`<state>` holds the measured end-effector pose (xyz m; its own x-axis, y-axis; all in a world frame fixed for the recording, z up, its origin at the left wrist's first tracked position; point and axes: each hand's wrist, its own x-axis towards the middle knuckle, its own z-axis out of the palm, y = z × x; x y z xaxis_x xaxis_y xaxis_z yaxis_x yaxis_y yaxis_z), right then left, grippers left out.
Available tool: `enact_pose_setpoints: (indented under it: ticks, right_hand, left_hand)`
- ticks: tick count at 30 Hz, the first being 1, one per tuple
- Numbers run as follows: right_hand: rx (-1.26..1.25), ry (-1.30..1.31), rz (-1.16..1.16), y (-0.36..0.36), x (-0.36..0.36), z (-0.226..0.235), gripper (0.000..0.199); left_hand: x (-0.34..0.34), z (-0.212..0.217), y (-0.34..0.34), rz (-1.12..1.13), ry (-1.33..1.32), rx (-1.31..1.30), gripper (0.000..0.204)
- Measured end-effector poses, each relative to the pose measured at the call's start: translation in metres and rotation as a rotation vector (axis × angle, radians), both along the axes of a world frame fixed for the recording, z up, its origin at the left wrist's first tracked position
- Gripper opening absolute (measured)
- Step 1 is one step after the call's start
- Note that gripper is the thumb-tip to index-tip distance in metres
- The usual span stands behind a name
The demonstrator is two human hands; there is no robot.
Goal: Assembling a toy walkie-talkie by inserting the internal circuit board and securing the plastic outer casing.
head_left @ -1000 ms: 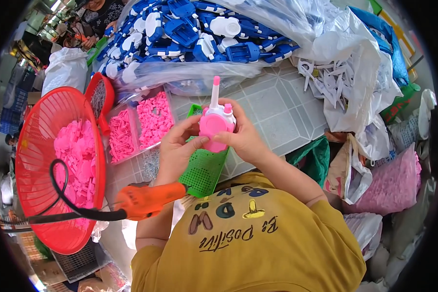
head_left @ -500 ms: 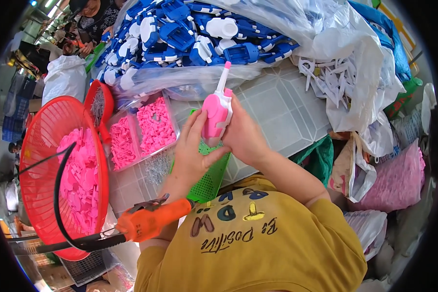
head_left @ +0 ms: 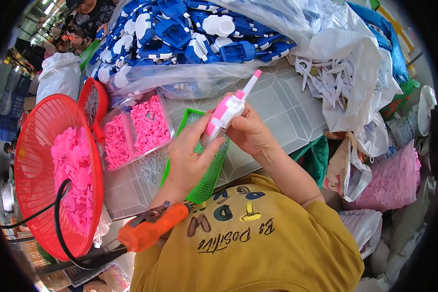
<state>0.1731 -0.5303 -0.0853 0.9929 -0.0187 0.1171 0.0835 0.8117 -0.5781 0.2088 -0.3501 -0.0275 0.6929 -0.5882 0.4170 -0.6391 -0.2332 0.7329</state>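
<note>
1. Sitting at a grey tiled worktable (head_left: pixel 287 109), crowded on every side with bags and trays.
2. Gripping a pink-and-white toy piece (head_left: pixel 227 111) with both hands, above the table's middle, thin pink tip tilting up and to the right.
3. Wrapping left hand (head_left: pixel 190 158) around the lower end of the toy piece, thumb and fingers closing on it from the left and below.
4. Clamping right hand (head_left: pixel 250 134) on the same piece from the right, fingers curling tight against its side.
5. Lying directly under the hands: a green perforated tray (head_left: pixel 207 177), with small metal bits inside it.
6. Resting against the yellow shirt (head_left: pixel 258 243) near the left forearm: an orange electric screwdriver (head_left: pixel 153 228), black cable looping away to the left.
7. Standing on the left: a red basket (head_left: pixel 39 170) heaped with pink parts.
8. Sitting between basket and green tray: a clear bin (head_left: pixel 136 129) holding more pink parts.
9. Piling up at the far edge: a clear bag of blue-and-white parts (head_left: pixel 194 39).
10. Lying on the right: white plastic parts (head_left: pixel 326 73) in a bag, and a pink-filled bag (head_left: pixel 394 177) lower down.
</note>
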Motion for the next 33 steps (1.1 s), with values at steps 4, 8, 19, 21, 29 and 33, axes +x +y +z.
enact_pose_setpoints:
  ticks: [4,8,19,21,29,33]
  right_hand:
    - [-0.023,0.013,-0.055,0.004,-0.007,0.004,0.065]
    - [-0.185,0.046,-0.190,0.009,-0.008,0.015,0.056]
    - [-1.142,-0.276,-0.622,0.022,-0.022,0.051,0.052]
    - [-1.184,-0.263,-0.662,0.022,-0.024,0.050,0.052]
    - [-1.315,-0.233,-0.710,0.019,-0.029,0.032,0.050]
    - [-0.937,0.106,-0.445,0.026,-0.033,0.023,0.043]
  left_hand:
    - [0.000,-0.011,0.008,-0.013,0.166,-0.032,0.054]
    - [0.002,-0.020,0.008,-0.092,0.586,-0.266,0.051]
    - [0.022,-0.029,0.017,-0.119,0.841,-0.543,0.044]
    - [0.024,-0.025,0.025,-0.069,0.745,-0.558,0.038]
    - [0.043,-0.033,0.115,-0.025,0.800,-0.828,0.037]
    - [0.038,-0.049,0.196,-0.506,0.521,-0.899,0.086]
